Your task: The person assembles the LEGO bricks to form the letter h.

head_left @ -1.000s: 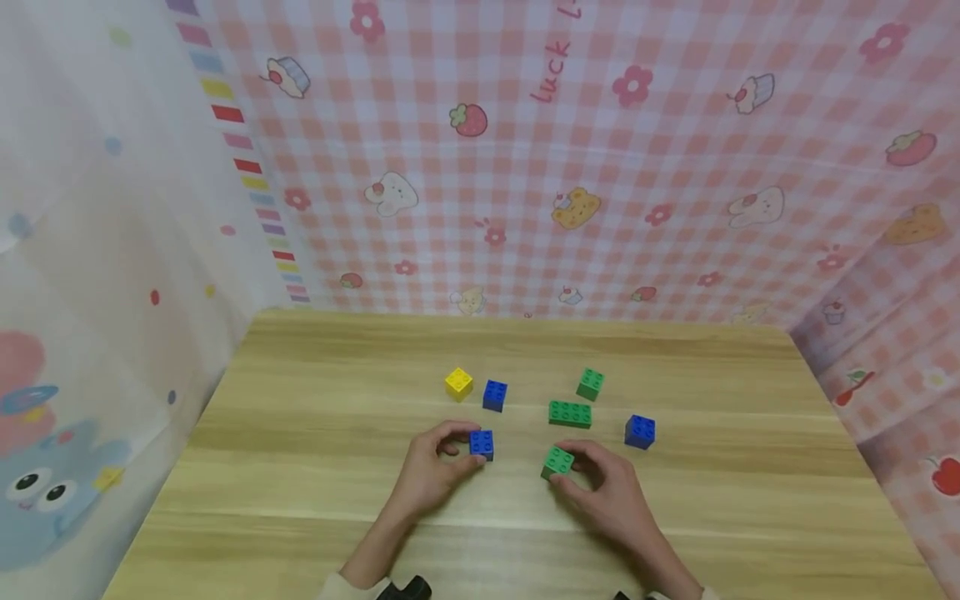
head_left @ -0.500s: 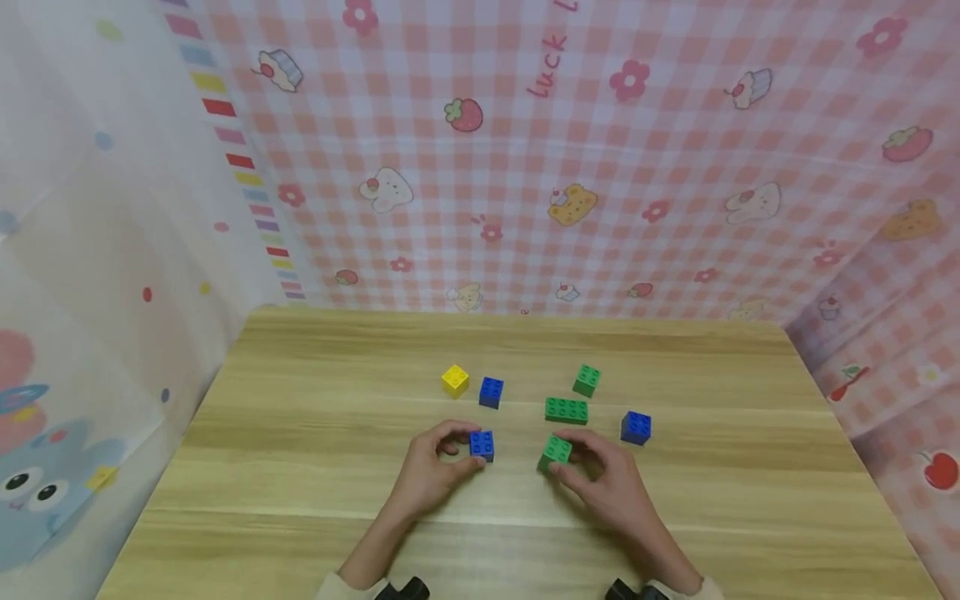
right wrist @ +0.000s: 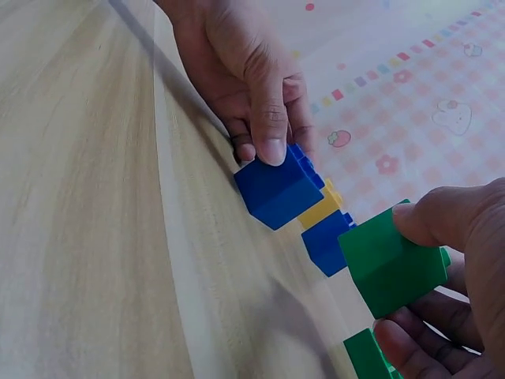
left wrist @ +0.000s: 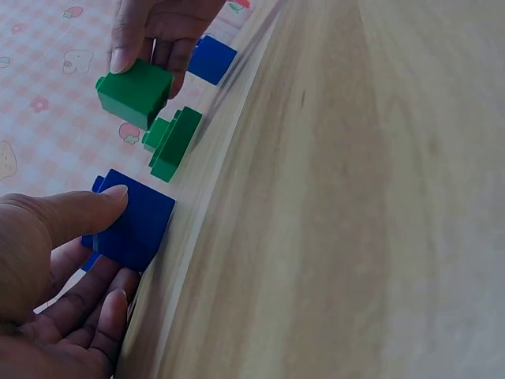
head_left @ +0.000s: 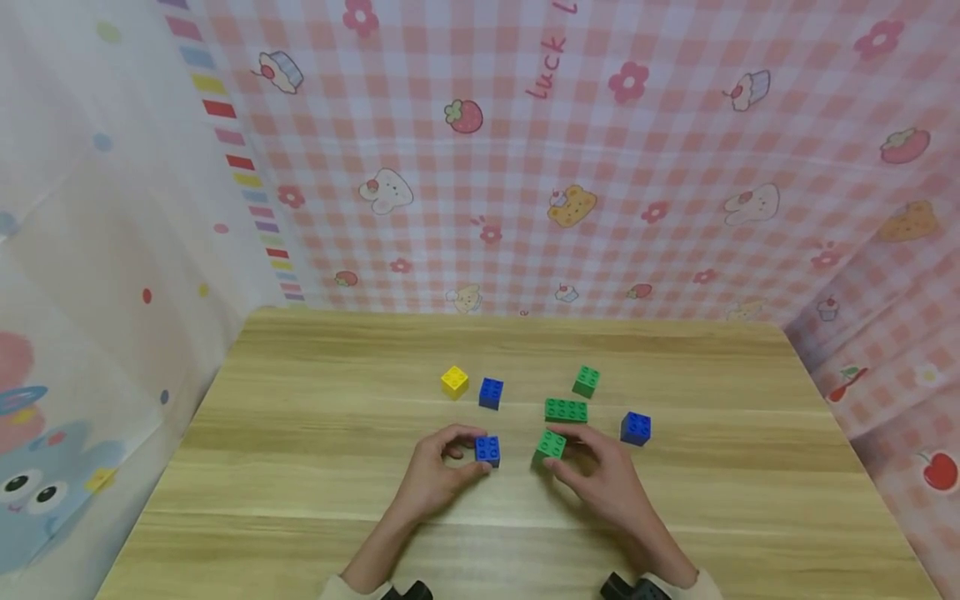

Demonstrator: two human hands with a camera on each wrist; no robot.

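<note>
My left hand (head_left: 441,472) pinches a blue toy building brick (head_left: 487,451) with four studs' worth of square top, thumb on its near side and fingers behind. In the left wrist view this blue brick (left wrist: 136,223) sits low, close to the tabletop. Facing it, my right hand (head_left: 602,472) grips a square green brick (head_left: 550,447) between thumb and fingers. The right wrist view shows that green brick (right wrist: 394,260) raised over the table, studs turned away to the right. A short gap separates the two held bricks.
Behind the hands lie a yellow brick (head_left: 454,382), a blue brick (head_left: 491,393), a long green brick (head_left: 566,410) and a small green brick (head_left: 587,381). Another blue brick (head_left: 636,428) is right of them on the wooden table (head_left: 315,367). A checked curtain (head_left: 480,167) hangs behind.
The right hand has moved the green brick slightly left and away from me. The left hand has shifted a little right with its blue brick, narrowing the gap.
</note>
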